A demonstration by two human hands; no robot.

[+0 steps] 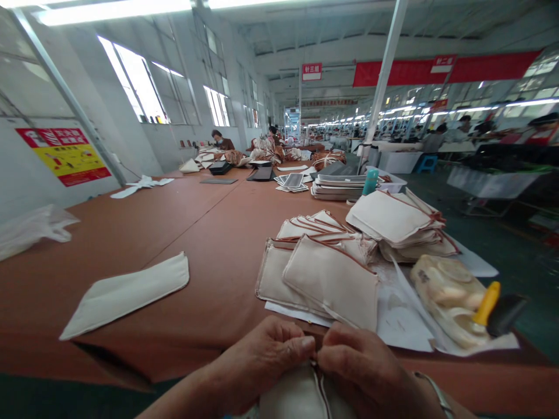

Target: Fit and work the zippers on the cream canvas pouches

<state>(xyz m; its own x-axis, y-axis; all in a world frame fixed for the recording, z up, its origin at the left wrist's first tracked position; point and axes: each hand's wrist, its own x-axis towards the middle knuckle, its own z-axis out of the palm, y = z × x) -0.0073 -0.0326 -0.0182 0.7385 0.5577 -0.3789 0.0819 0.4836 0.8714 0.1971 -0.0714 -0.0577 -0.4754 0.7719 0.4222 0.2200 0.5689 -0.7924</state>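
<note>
Close to my body, at the table's front edge, I hold a cream fabric pouch (290, 393) with a dark seam or zip running along it. My left hand (273, 361) pinches the pouch's far end between thumb and curled fingers. Right beside it my right hand (362, 361) grips the same end, its fingers closed. The fingertips nearly meet, and what lies exactly between them is hidden. Just beyond my hands rest cream pouches with brown edging (334, 279), overlapping in a pile. A single flat cream piece (131, 294) lies to the left.
A second pouch stack (393, 218) stands at right. Near it sits a plastic container (445, 285) with a yellow-handled brush (487, 305) on white paper (404, 326). Farther back are stacked panels (336, 186), a teal bottle (370, 181) and a seated person (222, 141). A plastic bag (37, 230) lies far left.
</note>
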